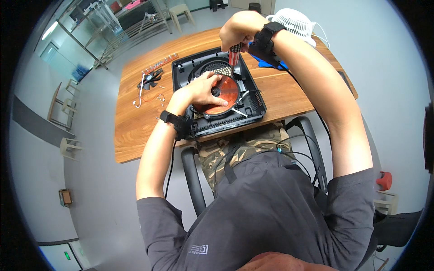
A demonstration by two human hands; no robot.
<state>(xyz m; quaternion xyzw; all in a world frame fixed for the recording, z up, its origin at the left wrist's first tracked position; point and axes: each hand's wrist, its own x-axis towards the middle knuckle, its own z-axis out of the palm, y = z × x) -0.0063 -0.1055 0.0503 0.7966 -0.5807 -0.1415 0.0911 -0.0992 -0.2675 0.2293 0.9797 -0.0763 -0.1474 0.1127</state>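
A black plastic appliance housing, like an opened induction cooker, lies on the wooden table in front of me. Inside it sits a round copper coil with a dark centre; white leads come off its right side. My left hand rests on the coil's left part, thumb and fingers spread apart. Above the housing's far right part, my right hand is closed around a screwdriver with a red and black handle. The screwdriver points down beside the coil's far edge; its tip is too small to make out.
Left of the housing on the table lie a small black fan, a reddish strip, a white cable and small loose parts. A blue cloth and a white desk fan are at the far right. Cables hang from both wrist straps.
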